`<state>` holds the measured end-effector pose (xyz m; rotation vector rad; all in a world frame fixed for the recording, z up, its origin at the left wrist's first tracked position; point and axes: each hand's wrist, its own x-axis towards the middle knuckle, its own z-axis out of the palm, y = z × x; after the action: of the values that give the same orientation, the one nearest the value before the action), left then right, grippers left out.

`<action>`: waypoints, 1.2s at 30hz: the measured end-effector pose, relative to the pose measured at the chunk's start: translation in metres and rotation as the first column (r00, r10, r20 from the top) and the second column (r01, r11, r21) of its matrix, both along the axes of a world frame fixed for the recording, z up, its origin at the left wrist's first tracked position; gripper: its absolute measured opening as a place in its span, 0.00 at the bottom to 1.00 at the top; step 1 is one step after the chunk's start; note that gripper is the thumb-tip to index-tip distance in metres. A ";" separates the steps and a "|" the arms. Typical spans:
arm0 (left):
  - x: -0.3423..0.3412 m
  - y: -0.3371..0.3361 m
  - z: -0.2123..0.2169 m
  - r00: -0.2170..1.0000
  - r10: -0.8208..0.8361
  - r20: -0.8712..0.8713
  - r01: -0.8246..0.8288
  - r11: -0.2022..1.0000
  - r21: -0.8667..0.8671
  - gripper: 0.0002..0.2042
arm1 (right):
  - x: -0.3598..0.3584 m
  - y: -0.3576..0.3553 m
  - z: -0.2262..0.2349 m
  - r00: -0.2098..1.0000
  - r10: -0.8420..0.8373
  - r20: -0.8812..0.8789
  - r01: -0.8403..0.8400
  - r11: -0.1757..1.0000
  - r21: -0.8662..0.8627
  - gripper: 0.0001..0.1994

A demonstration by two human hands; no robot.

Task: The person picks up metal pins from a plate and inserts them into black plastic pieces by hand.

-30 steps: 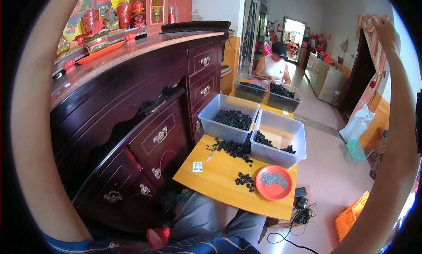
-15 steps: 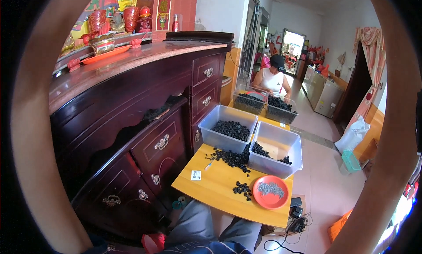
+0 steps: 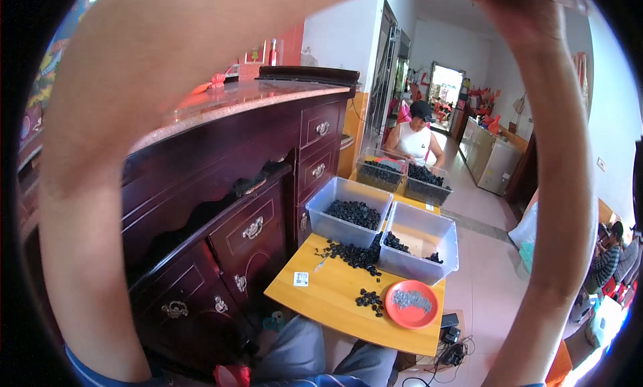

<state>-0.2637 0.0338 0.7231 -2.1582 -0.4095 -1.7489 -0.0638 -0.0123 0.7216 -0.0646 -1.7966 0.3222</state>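
Both my arms are raised around the camera. My left forearm (image 3: pixel 87 186) sweeps up the left side and across the top; its hand is out of view. My right forearm (image 3: pixel 556 186) rises on the right to my right hand (image 3: pixel 519 15) at the top edge, with its fingers cut off. Neither hand touches anything visible. Far below stands a low yellow table (image 3: pixel 335 300) with two clear plastic bins (image 3: pixel 328 223) (image 3: pixel 418 270) holding small black parts. There is also a loose black pile (image 3: pixel 351 253) and an orange plate (image 3: pixel 395 316) of grey bits.
A dark wooden sideboard (image 3: pixel 221 186) with drawers runs along the left. Behind the table another person (image 3: pixel 415 142) sits at two more bins of black parts. Cables (image 3: pixel 452 350) lie on the tiled floor by the table. My knees (image 3: pixel 301 347) show at the bottom.
My arms have come closer around the camera and now cover the top of the view. The view has swung slightly, and the things on the table lie as before.
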 end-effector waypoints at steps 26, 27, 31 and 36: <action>0.122 -0.119 -0.056 0.707 -0.707 -0.022 0.620 0.634 -0.463 0.35 | 0.104 -0.076 -0.019 0.606 -0.760 -0.233 0.795 0.583 0.167 0.30; 0.130 -0.118 -0.058 0.701 -0.712 -0.031 0.619 0.631 -0.468 0.35 | 0.121 -0.072 -0.024 0.563 -0.794 -0.230 0.826 0.537 0.170 0.30; 0.203 -0.141 -0.033 0.867 -0.438 0.238 0.477 0.592 -0.649 0.35 | 0.173 -0.041 -0.026 0.403 -0.898 -0.175 0.908 0.369 0.197 0.29; 0.251 -0.068 -0.047 0.662 -0.688 0.297 0.647 0.326 -0.689 0.34 | 0.244 -0.013 -0.055 0.159 -0.982 -0.101 0.964 0.133 0.229 0.27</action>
<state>-0.0129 -0.0341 0.6760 -3.3703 -0.2420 -2.1760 0.1806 -0.0256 0.6663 -1.0914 -1.4512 -0.9233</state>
